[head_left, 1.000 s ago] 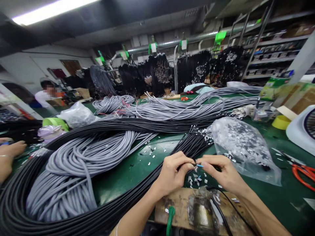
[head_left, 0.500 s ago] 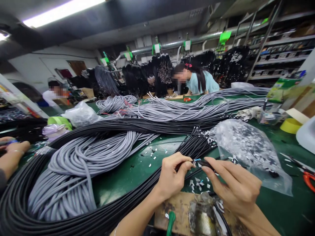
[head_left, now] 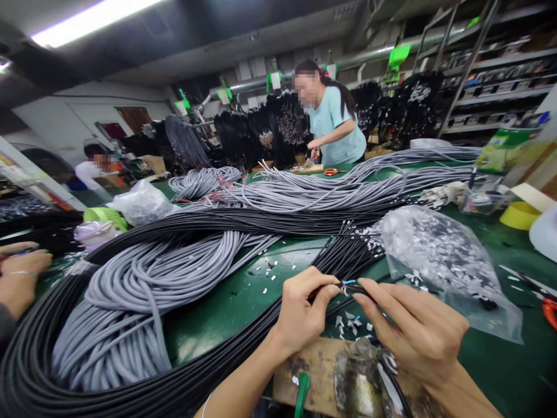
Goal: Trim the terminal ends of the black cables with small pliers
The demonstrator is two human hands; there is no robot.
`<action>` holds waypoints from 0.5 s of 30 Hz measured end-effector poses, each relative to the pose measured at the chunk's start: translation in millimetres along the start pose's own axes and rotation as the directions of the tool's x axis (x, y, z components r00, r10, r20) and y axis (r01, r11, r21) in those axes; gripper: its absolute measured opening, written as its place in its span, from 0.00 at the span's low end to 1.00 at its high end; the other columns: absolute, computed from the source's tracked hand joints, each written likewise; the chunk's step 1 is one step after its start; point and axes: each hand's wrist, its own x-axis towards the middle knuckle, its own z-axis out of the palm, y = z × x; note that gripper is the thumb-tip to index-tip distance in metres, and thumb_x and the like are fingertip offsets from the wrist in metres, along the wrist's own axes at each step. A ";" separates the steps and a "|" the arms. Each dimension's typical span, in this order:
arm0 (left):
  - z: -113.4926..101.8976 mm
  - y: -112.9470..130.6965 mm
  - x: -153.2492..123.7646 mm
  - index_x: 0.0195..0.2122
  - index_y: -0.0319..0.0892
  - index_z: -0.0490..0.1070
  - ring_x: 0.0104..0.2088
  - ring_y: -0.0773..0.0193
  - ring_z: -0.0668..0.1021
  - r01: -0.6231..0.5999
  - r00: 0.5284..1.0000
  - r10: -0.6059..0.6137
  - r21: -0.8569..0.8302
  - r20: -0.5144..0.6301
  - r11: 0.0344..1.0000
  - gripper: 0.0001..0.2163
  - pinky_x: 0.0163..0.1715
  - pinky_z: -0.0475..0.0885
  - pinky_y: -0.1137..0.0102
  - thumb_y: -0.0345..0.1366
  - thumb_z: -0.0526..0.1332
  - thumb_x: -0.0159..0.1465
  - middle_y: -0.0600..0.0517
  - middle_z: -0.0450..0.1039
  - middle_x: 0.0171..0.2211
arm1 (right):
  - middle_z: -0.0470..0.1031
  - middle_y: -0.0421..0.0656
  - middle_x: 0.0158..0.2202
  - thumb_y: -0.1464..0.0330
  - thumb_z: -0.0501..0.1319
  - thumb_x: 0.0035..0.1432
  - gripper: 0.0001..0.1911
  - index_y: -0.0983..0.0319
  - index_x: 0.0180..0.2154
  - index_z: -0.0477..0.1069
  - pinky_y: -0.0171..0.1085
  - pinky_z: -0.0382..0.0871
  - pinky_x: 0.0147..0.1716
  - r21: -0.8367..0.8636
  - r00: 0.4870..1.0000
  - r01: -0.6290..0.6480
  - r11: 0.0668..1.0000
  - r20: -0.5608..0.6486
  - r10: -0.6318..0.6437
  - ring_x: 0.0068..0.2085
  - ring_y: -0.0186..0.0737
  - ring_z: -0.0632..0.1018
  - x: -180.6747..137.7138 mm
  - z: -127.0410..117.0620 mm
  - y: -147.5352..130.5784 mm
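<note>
My left hand [head_left: 302,305] is closed in a pinch on the end of a black cable, with a short blue inner wire [head_left: 348,282] showing past the fingertips. Facing it, my right hand [head_left: 413,325] pinches a thin black cable piece [head_left: 359,289] close to that wire. Whether the two pieces join is too small to tell. White scraps [head_left: 348,324] lie on the table just below the fingers. Under my hands is a worn wooden board [head_left: 324,354] carrying a metal block [head_left: 363,389] and a green handle [head_left: 303,388]. Black cables [head_left: 191,371] run past my left wrist.
Grey cable coils [head_left: 152,273] lie to the left, more grey cables [head_left: 300,194] behind. A clear bag of scraps [head_left: 439,261] and orange-handled scissors [head_left: 550,313] are right. A co-worker's hand [head_left: 24,270] is at far left; a person in light blue [head_left: 337,128] stands opposite.
The person opposite has risen from a bent posture to standing. My hands keep their pinch with only slight movement, and more of the blue wire shows. The co-worker's hand at left shifted a little.
</note>
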 end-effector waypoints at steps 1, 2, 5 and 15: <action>0.0 0.2 0.4 0.29 0.37 0.73 0.25 0.70 0.70 0.000 1.000 0.000 0.004 -0.001 1.000 0.07 0.26 0.63 0.75 0.29 0.57 0.61 0.51 0.71 0.23 | 0.77 0.40 0.26 0.72 0.68 0.49 0.13 0.64 0.39 0.74 0.34 0.61 0.27 -0.002 1.000 -0.004 1.000 0.002 0.004 0.24 0.33 0.74 -0.1 0.1 0.2; 0.0 0.2 0.6 0.29 0.37 0.73 0.25 0.70 0.70 -0.002 1.000 0.002 0.005 -0.002 1.000 0.07 0.26 0.63 0.75 0.29 0.57 0.61 0.51 0.71 0.23 | 0.77 0.40 0.26 0.72 0.68 0.49 0.12 0.64 0.38 0.74 0.34 0.61 0.27 -0.004 1.000 -0.007 1.000 0.002 0.007 0.24 0.33 0.74 -0.2 0.3 0.4; 0.2 -0.4 0.4 0.29 0.37 0.73 0.24 0.69 0.70 -0.003 1.000 0.003 0.005 0.003 1.000 0.07 0.25 0.63 0.75 0.30 0.57 0.61 0.51 0.72 0.23 | 0.77 0.39 0.25 0.71 0.68 0.48 0.12 0.64 0.38 0.74 0.34 0.61 0.27 -0.014 1.000 -0.008 1.000 0.003 0.008 0.24 0.32 0.74 -0.7 0.7 0.8; 0.2 -1.3 0.4 0.28 0.37 0.74 0.23 0.69 0.69 0.043 0.999 -0.043 0.010 0.030 0.999 0.08 0.24 0.62 0.74 0.31 0.57 0.61 0.51 0.71 0.22 | 0.75 0.39 0.23 0.69 0.66 0.51 0.09 0.64 0.36 0.74 0.34 0.58 0.25 -0.078 0.999 0.014 0.997 0.030 -0.012 0.22 0.31 0.72 0.0 1.6 -0.5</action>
